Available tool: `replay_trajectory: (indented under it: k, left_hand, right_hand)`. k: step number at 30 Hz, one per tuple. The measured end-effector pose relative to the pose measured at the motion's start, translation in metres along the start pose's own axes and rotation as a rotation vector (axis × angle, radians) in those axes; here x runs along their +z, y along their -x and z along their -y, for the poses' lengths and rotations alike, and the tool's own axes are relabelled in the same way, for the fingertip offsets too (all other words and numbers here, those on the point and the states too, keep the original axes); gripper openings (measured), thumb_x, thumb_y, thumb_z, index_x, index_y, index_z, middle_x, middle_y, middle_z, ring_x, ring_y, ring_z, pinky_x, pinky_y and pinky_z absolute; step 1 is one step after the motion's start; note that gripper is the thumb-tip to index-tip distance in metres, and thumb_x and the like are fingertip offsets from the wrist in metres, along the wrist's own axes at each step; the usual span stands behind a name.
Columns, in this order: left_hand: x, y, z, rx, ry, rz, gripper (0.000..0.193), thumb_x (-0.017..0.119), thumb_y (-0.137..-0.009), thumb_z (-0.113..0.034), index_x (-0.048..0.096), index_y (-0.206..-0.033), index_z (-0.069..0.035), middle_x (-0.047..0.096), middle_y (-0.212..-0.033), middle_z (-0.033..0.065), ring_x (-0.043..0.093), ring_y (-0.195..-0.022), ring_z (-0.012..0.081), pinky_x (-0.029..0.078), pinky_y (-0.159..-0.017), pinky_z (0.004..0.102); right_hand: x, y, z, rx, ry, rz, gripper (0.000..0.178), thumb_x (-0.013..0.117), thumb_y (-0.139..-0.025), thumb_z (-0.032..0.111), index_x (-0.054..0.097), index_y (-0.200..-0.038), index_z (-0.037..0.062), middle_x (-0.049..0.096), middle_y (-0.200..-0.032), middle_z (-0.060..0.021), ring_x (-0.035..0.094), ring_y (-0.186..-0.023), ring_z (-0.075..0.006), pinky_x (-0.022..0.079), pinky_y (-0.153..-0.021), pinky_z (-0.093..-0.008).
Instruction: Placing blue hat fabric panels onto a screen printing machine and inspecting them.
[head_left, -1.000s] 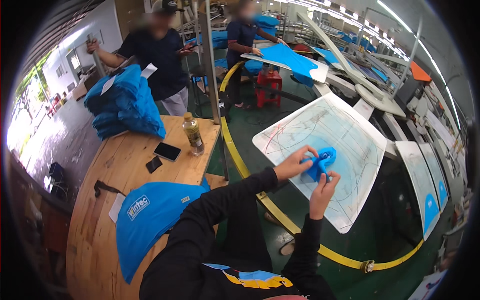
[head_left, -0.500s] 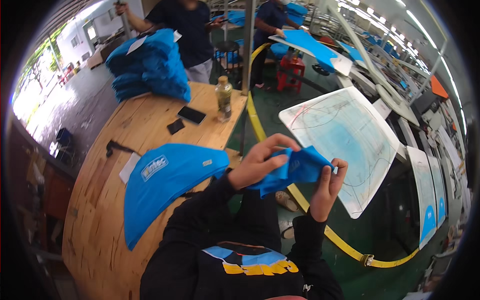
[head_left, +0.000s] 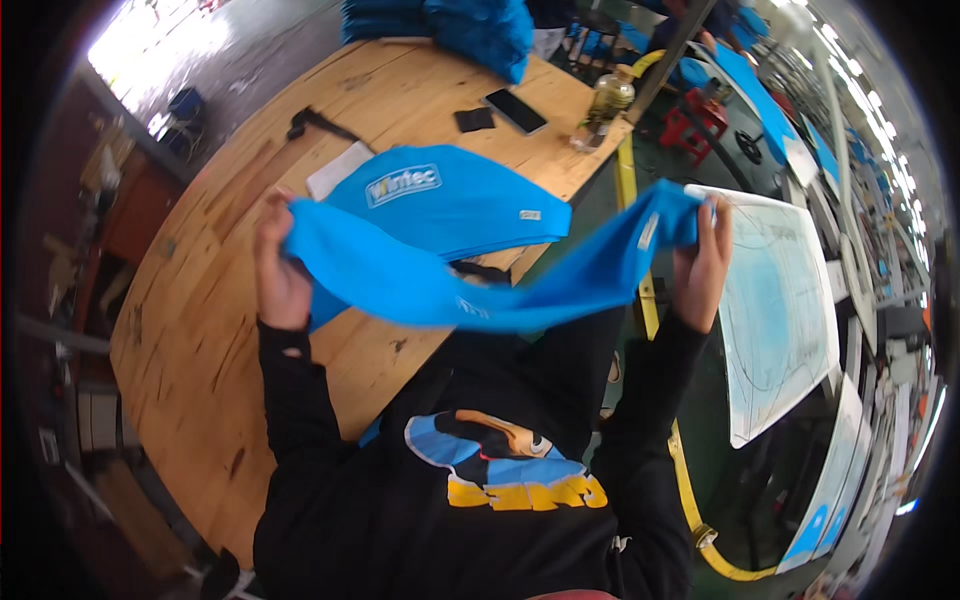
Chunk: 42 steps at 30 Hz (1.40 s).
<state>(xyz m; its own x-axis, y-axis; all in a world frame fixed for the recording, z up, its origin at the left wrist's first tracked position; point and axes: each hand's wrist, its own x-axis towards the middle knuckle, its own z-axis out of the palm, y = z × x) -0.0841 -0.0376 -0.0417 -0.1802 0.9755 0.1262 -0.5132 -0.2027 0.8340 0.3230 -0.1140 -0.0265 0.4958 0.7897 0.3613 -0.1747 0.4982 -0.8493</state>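
Observation:
A blue fabric piece (head_left: 385, 270) is stretched between my two hands, sagging in the middle and partly blurred. My left hand (head_left: 280, 268) grips its left end over the wooden table. Its right end, with a small white label, is pinched by my right hand (head_left: 706, 258), out past the table's edge. Behind the held cloth, another blue fabric piece (head_left: 455, 210) with a white printed patch lies flat on the table. The held cloth hides part of that piece's lower side.
On the wooden table (head_left: 220, 390) are a black strap (head_left: 318, 122), a phone (head_left: 514, 111), a small black square item (head_left: 474, 120), a bottle (head_left: 606, 103) and a stack of blue fabric (head_left: 480, 35). A stained white board (head_left: 780, 310) and a yellow rail (head_left: 690, 490) are at right.
My hands have moved far apart, the left one leftward over the table, and the bunched blue fabric is now spread between them. The whole view has turned and shifted.

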Motion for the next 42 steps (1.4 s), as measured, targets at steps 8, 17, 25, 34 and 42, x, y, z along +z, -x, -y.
replay_trajectory:
  k: [8,17,25,34,42]
  left_hand:
    - [-0.115,-0.034,-0.059,0.395,-0.109,-0.184,0.025,0.053,-0.092,-0.015,0.059,-0.115,-0.006,0.056,-0.109,-0.0002,0.051,-0.103,0.0096,0.039,-0.088,0.0245]
    - [-0.192,0.007,0.022,-0.109,-0.891,-0.098,0.021,0.050,-0.095,-0.015,0.059,-0.112,-0.008,0.059,-0.110,0.0018,0.053,-0.096,0.0097,0.045,-0.075,0.0257]
    - [-0.187,0.009,0.030,-0.113,-1.021,-0.076,0.021,0.053,-0.094,-0.012,0.057,-0.114,-0.005,0.060,-0.113,0.0013,0.053,-0.075,0.0067,0.043,-0.063,0.0218]
    - [-0.215,0.026,0.037,-0.152,-1.072,-0.138,0.023,0.055,-0.094,-0.012,0.054,-0.115,-0.002,0.060,-0.115,0.0058,0.058,-0.091,0.0103,0.046,-0.066,0.0240]
    - [-0.237,0.030,0.037,-0.164,-1.075,-0.036,0.020,0.057,-0.093,-0.008,0.053,-0.110,0.000,0.063,-0.101,0.0064,0.058,-0.082,0.0100,0.044,-0.064,0.0234]
  right_hand:
    - [0.060,-0.096,-0.055,-0.138,-0.114,0.200,0.011,0.051,-0.098,0.017,0.047,-0.103,0.0076,0.056,-0.095,-0.0034,0.060,-0.086,-0.0122,0.053,-0.076,-0.0298]
    - [-0.016,-0.052,-0.201,0.429,0.101,0.127,0.014,0.051,-0.097,0.018,0.044,-0.102,0.0074,0.056,-0.095,-0.0061,0.062,-0.080,-0.0167,0.057,-0.073,-0.0362]
    - [-0.022,-0.044,-0.204,0.443,0.108,0.024,0.015,0.052,-0.097,0.018,0.043,-0.104,0.0076,0.053,-0.095,-0.0054,0.061,-0.084,-0.0156,0.057,-0.071,-0.0338]
    - [-0.026,-0.009,-0.212,0.430,0.127,-0.017,0.015,0.051,-0.098,0.018,0.042,-0.104,0.0080,0.052,-0.096,-0.0059,0.060,-0.085,-0.0166,0.056,-0.075,-0.0352]
    - [-0.028,-0.002,-0.207,0.387,0.082,-0.071,0.013,0.051,-0.098,0.019,0.043,-0.105,0.0114,0.054,-0.088,-0.0015,0.059,-0.076,-0.0110,0.053,-0.066,-0.0282]
